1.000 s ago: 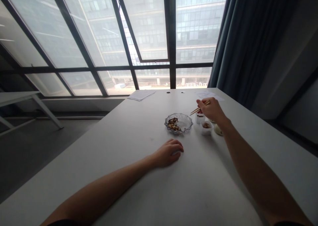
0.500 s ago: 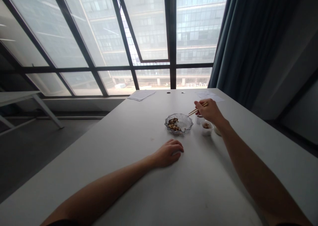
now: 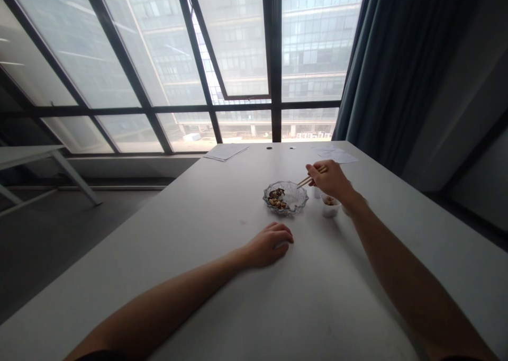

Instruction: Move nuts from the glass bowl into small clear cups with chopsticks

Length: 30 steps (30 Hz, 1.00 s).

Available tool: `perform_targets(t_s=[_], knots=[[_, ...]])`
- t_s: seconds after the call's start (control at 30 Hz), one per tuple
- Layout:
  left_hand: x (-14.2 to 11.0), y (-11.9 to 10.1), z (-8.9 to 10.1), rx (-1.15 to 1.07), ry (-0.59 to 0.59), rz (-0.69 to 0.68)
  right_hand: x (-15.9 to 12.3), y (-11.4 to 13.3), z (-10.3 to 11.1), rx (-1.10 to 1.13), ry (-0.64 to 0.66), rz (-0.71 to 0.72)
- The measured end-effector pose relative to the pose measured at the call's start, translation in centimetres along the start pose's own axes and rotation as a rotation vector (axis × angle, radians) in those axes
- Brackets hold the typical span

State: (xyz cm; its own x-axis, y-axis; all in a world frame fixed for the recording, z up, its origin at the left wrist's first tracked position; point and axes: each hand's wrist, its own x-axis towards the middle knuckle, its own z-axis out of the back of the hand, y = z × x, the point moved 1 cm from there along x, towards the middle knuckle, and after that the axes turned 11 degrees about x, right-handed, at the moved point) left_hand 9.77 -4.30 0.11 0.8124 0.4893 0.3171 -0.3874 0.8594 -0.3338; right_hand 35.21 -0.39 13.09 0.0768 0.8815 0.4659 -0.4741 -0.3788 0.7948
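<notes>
My right hand (image 3: pixel 326 177) holds a pair of chopsticks (image 3: pixel 307 181), their tips over the right rim of a clear scalloped glass bowl (image 3: pixel 297 192). Small brown and pale food pieces (image 3: pixel 279 199) lie in the left part of that bowl; they are too small to name. Below my right wrist stands a small white cup (image 3: pixel 330 210) with brownish pieces in it. Another small cup (image 3: pixel 316 191) is mostly hidden behind my right hand. My left hand (image 3: pixel 271 244) rests on the table in front of the bowl, fingers loosely bent and thumb apart, holding nothing.
The white table (image 3: pixel 206 218) reaches toward the windows. Paper sheets (image 3: pixel 225 152) lie at its far left corner, with more paper (image 3: pixel 337 153) at the far right. A dark curtain (image 3: pixel 381 86) hangs on the right, and a second table (image 3: pixel 32 154) stands at left.
My right hand has shifted slightly left and down, bringing the chopstick tips to the bowl's right rim. The cups behind it are more covered. My left hand stays put.
</notes>
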Motion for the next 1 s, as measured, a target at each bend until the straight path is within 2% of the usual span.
perform_targets(t_s=[0.27,0.5,0.8,1.0], knots=[[0.1,0.0,0.0,0.001,-0.007,-0.004,-0.3,0.9,-0.4,-0.1,0.062,0.004],[0.4,-0.2,0.0,-0.004,-0.003,-0.002,-0.9,1.3,-1.4,-0.208,0.168,0.038],[0.5,-0.3,0.1,-0.003,-0.004,0.002,-0.8,1.5,-1.1,-0.138,0.122,0.063],[0.4,-0.3,0.3,-0.01,0.006,0.002,-0.9,1.4,-1.5,-0.145,0.153,0.071]])
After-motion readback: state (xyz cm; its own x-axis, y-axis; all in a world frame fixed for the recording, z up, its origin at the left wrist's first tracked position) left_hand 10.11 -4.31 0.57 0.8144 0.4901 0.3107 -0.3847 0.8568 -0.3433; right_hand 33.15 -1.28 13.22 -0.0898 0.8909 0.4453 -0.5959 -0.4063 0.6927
